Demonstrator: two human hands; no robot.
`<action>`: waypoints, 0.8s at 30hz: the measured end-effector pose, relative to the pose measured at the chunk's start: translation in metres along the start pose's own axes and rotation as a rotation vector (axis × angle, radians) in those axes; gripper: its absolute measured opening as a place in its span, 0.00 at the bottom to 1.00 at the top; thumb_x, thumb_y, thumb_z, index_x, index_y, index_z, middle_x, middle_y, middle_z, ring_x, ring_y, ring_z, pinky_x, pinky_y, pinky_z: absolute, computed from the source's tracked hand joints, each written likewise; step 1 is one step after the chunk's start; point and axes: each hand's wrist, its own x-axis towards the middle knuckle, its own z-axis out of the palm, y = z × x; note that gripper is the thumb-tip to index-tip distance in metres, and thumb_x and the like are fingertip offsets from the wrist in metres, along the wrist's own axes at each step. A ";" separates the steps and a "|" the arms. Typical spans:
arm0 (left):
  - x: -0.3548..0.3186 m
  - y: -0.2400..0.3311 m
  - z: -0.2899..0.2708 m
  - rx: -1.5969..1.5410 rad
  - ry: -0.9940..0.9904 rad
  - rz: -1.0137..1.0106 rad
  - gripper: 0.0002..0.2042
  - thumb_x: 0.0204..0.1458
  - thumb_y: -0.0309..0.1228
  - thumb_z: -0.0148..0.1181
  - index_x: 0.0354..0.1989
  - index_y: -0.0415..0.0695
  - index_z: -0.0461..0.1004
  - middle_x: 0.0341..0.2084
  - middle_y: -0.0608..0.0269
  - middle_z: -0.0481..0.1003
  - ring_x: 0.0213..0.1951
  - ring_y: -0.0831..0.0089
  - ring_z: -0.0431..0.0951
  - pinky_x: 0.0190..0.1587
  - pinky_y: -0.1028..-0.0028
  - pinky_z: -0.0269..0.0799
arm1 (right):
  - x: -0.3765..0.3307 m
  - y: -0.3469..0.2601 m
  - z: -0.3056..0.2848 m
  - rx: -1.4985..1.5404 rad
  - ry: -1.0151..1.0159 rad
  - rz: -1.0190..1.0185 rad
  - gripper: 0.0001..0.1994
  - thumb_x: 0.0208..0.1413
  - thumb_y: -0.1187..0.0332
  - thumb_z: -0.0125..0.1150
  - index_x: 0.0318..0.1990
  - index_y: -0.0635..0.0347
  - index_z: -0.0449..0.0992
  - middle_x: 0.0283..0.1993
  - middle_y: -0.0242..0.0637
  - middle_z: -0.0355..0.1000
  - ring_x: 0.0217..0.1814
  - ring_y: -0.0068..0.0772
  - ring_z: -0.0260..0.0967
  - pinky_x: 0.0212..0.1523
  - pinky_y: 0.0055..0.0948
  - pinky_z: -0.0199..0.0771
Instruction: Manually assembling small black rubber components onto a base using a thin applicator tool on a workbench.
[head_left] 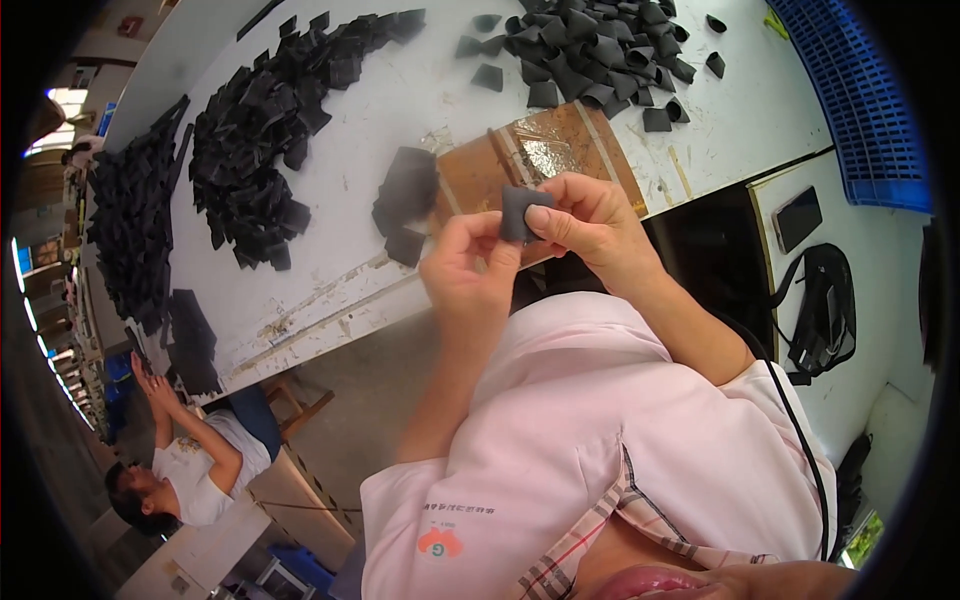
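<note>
Between my two hands is a small, dark grey, roughly square piece of sheet material (pixel 515 212); I cannot tell whether it is folded or looped. My left hand (pixel 468 262) pinches its left side with thumb and fingertips. From the right, my right hand (pixel 590 225) grips it, thumb pressed on its face and fingers behind. Both hands are above the near edge of a brown taped board (pixel 470 178), which has a wet-looking shiny patch. Left of the board lie a few flat dark pieces (pixel 408 190). Beyond it is a pile of dark pieces curled into short loops (pixel 590 50).
A long heap of flat dark pieces (pixel 255 140) and another heap (pixel 135 215) cover the left of the white table (pixel 400 90). At right are a blue plastic crate (pixel 850 90), a phone (pixel 797 218) and a black bag (pixel 825 310). Another person (pixel 205 460) works at lower left.
</note>
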 end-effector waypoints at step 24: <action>-0.003 -0.082 -0.080 -0.589 0.255 -0.491 0.04 0.49 0.23 0.53 0.33 0.41 0.68 0.24 0.64 0.71 0.23 0.79 0.70 0.22 0.84 0.65 | 0.011 0.052 0.010 -0.749 -0.086 0.001 0.11 0.49 0.68 0.57 0.36 0.68 0.70 0.21 0.34 0.66 0.21 0.22 0.60 0.25 0.24 0.63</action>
